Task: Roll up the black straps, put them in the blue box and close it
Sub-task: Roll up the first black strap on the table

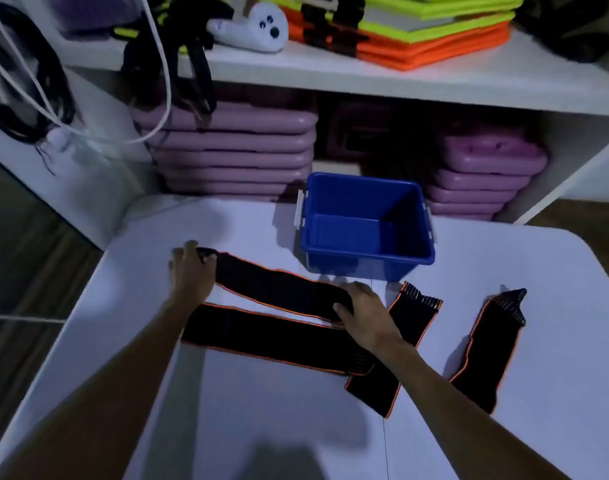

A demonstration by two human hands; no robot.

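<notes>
Several black straps with orange edging lie flat on the white table (503, 427). My left hand (191, 273) grips the left end of the upper strap (278, 289), and my right hand (365, 315) grips its right end. A second long strap (271, 336) lies just below it. Two more straps, one (398, 358) partly under my right forearm and one (488, 348) at the right, lie slanted, each with a comb-like end. The blue box (351, 261) stands open and empty behind the straps, white latches on its sides. No lid is in view.
Behind the table is a white shelf unit (365, 81) with stacked purple cases (233, 154) below, and orange and yellow-green folded items (431, 36) plus a white plush toy (251, 27) above. Black straps and white cables (164, 64) hang at the left.
</notes>
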